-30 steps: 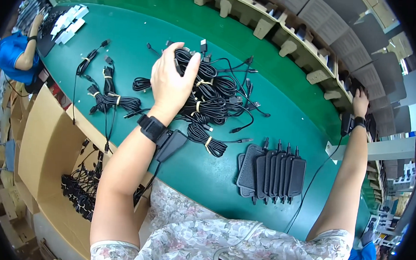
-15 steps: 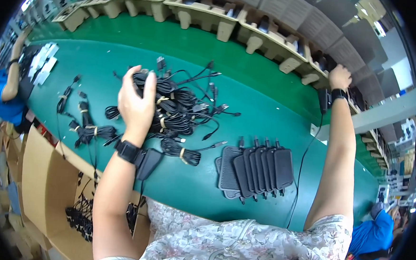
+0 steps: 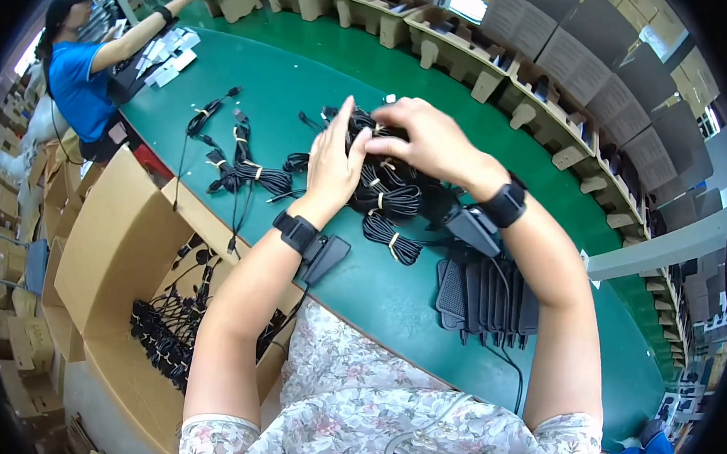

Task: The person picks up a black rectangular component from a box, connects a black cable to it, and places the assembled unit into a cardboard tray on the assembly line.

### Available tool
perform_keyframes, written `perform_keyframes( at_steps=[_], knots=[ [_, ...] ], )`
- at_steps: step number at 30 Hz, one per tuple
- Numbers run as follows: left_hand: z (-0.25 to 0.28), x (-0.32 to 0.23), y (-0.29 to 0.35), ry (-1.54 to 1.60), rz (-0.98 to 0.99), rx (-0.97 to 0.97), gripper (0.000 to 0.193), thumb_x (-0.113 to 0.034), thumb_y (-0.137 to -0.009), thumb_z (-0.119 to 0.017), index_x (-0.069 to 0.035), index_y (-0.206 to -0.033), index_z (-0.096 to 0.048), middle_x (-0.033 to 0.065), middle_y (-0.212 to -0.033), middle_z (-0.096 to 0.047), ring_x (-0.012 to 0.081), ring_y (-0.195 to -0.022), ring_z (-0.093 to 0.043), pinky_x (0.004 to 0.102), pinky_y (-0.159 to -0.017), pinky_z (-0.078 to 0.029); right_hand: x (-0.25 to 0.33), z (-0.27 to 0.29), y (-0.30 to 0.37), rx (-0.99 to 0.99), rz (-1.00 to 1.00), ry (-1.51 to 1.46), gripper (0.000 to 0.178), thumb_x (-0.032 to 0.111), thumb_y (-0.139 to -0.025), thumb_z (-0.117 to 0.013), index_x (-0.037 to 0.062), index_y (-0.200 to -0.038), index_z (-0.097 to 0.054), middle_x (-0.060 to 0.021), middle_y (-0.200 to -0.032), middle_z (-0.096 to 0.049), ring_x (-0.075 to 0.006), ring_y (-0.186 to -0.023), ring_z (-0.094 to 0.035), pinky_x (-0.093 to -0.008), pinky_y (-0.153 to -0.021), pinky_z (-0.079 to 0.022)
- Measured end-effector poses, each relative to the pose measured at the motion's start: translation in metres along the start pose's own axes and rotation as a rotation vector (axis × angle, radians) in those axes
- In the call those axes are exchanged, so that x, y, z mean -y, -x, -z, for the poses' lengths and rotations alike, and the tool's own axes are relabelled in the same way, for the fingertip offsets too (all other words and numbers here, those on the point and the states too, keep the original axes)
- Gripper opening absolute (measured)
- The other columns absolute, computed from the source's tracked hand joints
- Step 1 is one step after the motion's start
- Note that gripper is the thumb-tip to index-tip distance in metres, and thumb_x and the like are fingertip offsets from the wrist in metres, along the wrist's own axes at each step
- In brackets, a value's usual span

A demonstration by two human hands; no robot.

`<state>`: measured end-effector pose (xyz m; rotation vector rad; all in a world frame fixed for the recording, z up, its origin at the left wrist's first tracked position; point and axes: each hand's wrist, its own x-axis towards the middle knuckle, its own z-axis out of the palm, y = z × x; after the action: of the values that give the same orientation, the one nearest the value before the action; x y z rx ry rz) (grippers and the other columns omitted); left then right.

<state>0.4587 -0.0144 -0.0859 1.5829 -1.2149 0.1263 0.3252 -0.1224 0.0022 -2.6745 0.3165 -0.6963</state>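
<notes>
Both my hands are over a pile of bundled black cables (image 3: 387, 174) on the green table. My left hand (image 3: 334, 165) reaches into its left side, fingers stretched upward and thumb apart. Facing it, my right hand (image 3: 435, 144) comes over the pile from the right, fingers extended and slightly blurred, thumb spread. Dark cables show between the two hands; part of the pile is hidden behind them. Closest to me lies one coiled cable (image 3: 392, 239) with a tan band. Each wrist wears a black strap with a box, the right one (image 3: 473, 229) trailing a wire.
Flat black devices (image 3: 451, 295) stand in a row by my right forearm. More cable bundles (image 3: 254, 174) lie to the left. An open cardboard box (image 3: 108, 253) holds black cables. Cardboard trays (image 3: 458, 45) line the far side. A grey bar (image 3: 670, 242) juts in from the right. A person in blue (image 3: 86, 68) works at far left.
My right hand has left the trays at far right and come to the cable pile beside my left hand. The view has shifted left. The co-worker's arm now reaches to a tray.
</notes>
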Motion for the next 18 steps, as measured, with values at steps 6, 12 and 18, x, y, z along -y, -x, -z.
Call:
perform_keyframes(
  at_steps=[6,12,18],
  knots=[
    [0.055,-0.017,0.019,-0.008,-0.019,0.221,0.050,-0.029,-0.087,-0.056,-0.003,-0.127,-0.040,0.0184,-0.110,-0.055,0.0300,-0.103,-0.052,0.0379,-0.091,-0.039,0.001,0.001,0.006,0.027,0.037,0.224,0.021,0.022,-0.085,-0.060,0.0040,-0.094,-0.057,-0.0085,-0.089,-0.061,-0.0222,-0.087,-0.058,-0.0317,-0.079,-0.045],
    [0.082,-0.049,0.011,0.142,0.097,0.018,0.059,-0.025,-0.082,-0.064,0.001,-0.128,-0.037,0.0165,-0.118,-0.050,0.0274,-0.112,-0.045,0.0374,-0.095,-0.036,-0.004,0.055,0.026,-0.149,-0.272,-0.489,0.021,0.021,-0.090,-0.054,0.0031,-0.099,-0.050,-0.0073,-0.090,-0.060,-0.0190,-0.090,-0.058,-0.0294,-0.079,-0.045],
    [0.046,-0.123,0.012,0.277,-0.278,-0.014,0.065,-0.023,-0.078,-0.068,0.001,-0.129,-0.035,0.0176,-0.124,-0.046,0.0287,-0.117,-0.041,0.0379,-0.097,-0.034,0.044,0.094,0.058,-0.365,-0.316,-1.056,0.020,0.020,-0.095,-0.044,0.0016,-0.103,-0.045,-0.0068,-0.089,-0.059,-0.0158,-0.088,-0.057,-0.0265,-0.077,-0.044]
  ],
)
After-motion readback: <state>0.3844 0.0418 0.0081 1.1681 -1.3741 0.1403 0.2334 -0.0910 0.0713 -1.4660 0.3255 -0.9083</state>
